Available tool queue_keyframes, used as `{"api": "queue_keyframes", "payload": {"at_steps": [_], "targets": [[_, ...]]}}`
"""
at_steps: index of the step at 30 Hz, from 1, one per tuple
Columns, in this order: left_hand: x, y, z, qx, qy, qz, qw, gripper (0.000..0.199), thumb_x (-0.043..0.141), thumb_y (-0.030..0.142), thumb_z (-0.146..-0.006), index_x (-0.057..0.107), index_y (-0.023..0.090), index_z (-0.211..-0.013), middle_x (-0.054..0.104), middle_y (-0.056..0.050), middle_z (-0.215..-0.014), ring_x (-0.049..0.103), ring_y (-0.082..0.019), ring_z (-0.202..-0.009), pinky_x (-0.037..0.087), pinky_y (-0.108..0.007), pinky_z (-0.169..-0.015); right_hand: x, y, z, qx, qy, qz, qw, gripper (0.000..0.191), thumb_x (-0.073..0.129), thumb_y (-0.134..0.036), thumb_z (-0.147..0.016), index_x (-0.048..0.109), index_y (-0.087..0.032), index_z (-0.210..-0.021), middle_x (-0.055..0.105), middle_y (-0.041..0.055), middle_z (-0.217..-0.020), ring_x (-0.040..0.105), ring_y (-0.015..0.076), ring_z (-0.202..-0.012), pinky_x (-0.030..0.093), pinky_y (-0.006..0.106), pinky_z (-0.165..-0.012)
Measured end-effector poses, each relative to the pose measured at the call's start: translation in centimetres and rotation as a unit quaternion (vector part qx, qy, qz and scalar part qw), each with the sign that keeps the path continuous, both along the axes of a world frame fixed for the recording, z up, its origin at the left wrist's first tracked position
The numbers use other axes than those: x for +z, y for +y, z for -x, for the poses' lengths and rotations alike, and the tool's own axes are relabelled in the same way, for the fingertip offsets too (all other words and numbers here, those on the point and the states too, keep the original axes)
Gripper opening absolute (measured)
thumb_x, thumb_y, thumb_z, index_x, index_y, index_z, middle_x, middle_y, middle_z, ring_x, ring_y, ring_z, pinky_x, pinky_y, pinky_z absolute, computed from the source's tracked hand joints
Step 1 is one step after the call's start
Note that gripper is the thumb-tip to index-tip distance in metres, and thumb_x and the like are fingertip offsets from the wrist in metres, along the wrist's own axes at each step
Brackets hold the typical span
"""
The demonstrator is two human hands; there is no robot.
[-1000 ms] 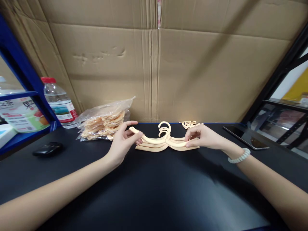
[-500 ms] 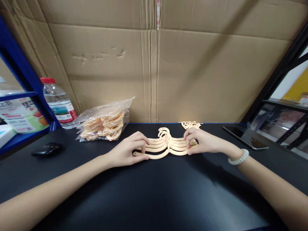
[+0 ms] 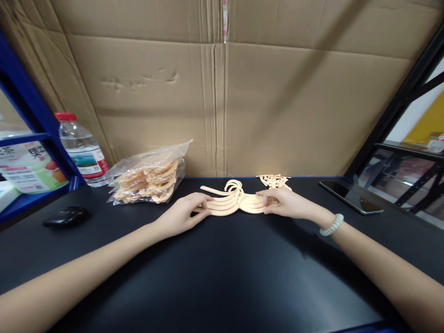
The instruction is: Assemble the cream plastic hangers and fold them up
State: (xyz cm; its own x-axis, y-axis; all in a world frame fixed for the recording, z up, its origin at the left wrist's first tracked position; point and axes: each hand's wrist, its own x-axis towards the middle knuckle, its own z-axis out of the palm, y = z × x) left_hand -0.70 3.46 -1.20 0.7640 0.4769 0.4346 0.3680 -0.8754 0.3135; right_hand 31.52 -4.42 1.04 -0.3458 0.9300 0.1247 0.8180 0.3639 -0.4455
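Note:
Several cream-coloured hangers (image 3: 224, 205) lie stacked and overlapping on the black table, their hooks curling toward the back. My left hand (image 3: 187, 210) pinches the left ends of the stack between thumb and fingers. At the right ends, my right hand (image 3: 282, 202) is closed on the same stack, with a pale coiled band round the wrist. One hanger's left arm sticks out behind the others, apart from my left fingers. A further small pile of cream pieces (image 3: 274, 181) lies behind my right hand.
A clear plastic bag (image 3: 149, 178) of cream hangers sits at the back left, near a red-capped bottle (image 3: 85, 152) and a black mouse (image 3: 66, 217). A phone (image 3: 350, 196) lies at the right. Cardboard (image 3: 156, 92) stands behind the black table (image 3: 222, 273).
The hangers have been drawn closer together, the front one moving back against the others. The rearmost one's left arm now sticks out behind. Both hands have shifted slightly.

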Motion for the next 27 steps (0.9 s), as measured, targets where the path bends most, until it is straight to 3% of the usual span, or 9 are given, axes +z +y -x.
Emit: {"api": "queue_keyframes", "payload": {"at_steps": [5, 8, 12, 16, 19, 22, 27], "targets": [[-0.4, 0.3, 0.1, 0.003, -0.002, -0.015, 1.000, 0.010, 0.049, 0.025, -0.091, 0.056, 0.020, -0.094, 0.066, -0.009, -0.113, 0.063, -0.022, -0.108, 0.052, -0.036, -0.090, 0.0, 0.0, 0.0, -0.005, 0.005, -0.013, 1.000, 0.022, 0.060, -0.023, -0.082, 0.064, -0.016, -0.102, 0.069, 0.0063, -0.090, 0.064, 0.0200, -0.081, 0.047, 0.031, -0.076], [-0.8, 0.5, 0.2, 0.014, 0.000, -0.054, 0.998, 0.023, 0.048, 0.022, -0.090, 0.053, 0.020, -0.113, 0.065, -0.009, -0.117, 0.061, -0.022, -0.111, 0.050, -0.039, -0.095, -0.1, -0.1, 0.0, -0.002, -0.007, -0.038, 0.999, 0.017, 0.059, -0.021, -0.080, 0.062, -0.017, -0.097, 0.068, 0.0073, -0.099, 0.063, 0.0212, -0.088, 0.047, 0.034, -0.080], [-0.9, 0.8, 0.1, 0.034, -0.002, -0.095, 0.995, 0.028, 0.047, 0.018, -0.089, 0.053, 0.019, -0.116, 0.064, -0.010, -0.118, 0.059, -0.023, -0.113, 0.049, -0.042, -0.098, -0.6, -0.2, 0.3, 0.007, -0.020, -0.086, 0.996, 0.036, 0.061, -0.023, -0.077, 0.056, -0.019, -0.112, 0.062, 0.0118, -0.118, 0.059, 0.0261, -0.107, 0.047, 0.041, -0.091], [-0.6, 1.1, -0.3, 0.047, 0.015, -0.113, 0.992, 0.030, 0.044, 0.016, -0.087, 0.054, 0.016, -0.115, 0.063, -0.013, -0.120, 0.058, -0.025, -0.115, 0.048, -0.044, -0.099, -1.3, -0.4, 1.3, 0.005, -0.070, -0.098, 0.993, 0.060, 0.056, -0.033, -0.082, 0.042, -0.011, -0.136, 0.047, 0.0210, -0.140, 0.046, 0.0325, -0.129, 0.038, 0.049, -0.106], [-0.2, 1.0, -0.6, 0.058, 0.051, -0.111, 0.991, 0.037, 0.045, 0.016, -0.084, 0.053, 0.014, -0.120, 0.059, -0.016, -0.128, 0.053, -0.027, -0.122, 0.044, -0.047, -0.103, -1.5, -0.7, 2.2, -0.007, -0.126, -0.069, 0.990, 0.064, 0.045, -0.034, -0.088, 0.034, -0.006, -0.145, 0.032, 0.0225, -0.151, 0.026, 0.0332, -0.142, 0.026, 0.053, -0.113], [0.4, 0.8, -1.3, 0.084, 0.123, -0.075, 0.986, 0.048, 0.047, 0.029, -0.086, 0.047, 0.011, -0.131, 0.049, -0.019, -0.141, 0.042, -0.032, -0.133, 0.033, -0.055, -0.109, -1.5, -1.1, 2.7, -0.022, -0.152, -0.030, 0.988, 0.064, 0.035, -0.034, -0.092, 0.027, -0.005, -0.148, 0.023, 0.0208, -0.155, 0.015, 0.0313, -0.145, 0.017, 0.053, -0.116], [1.5, 1.2, -3.1, 0.114, 0.204, -0.022, 0.972, 0.082, 0.039, 0.065, -0.086, 0.026, 0.013, -0.148, 0.025, -0.018, -0.155, 0.021, -0.034, -0.143, 0.015, -0.060, -0.113, -1.7, -1.2, 2.7, -0.037, -0.149, -0.038, 0.987, 0.084, 0.033, -0.066, -0.090, 0.027, -0.006, -0.149, 0.022, 0.0215, -0.155, 0.017, 0.0350, -0.144, 0.016, 0.054, -0.115]]}}
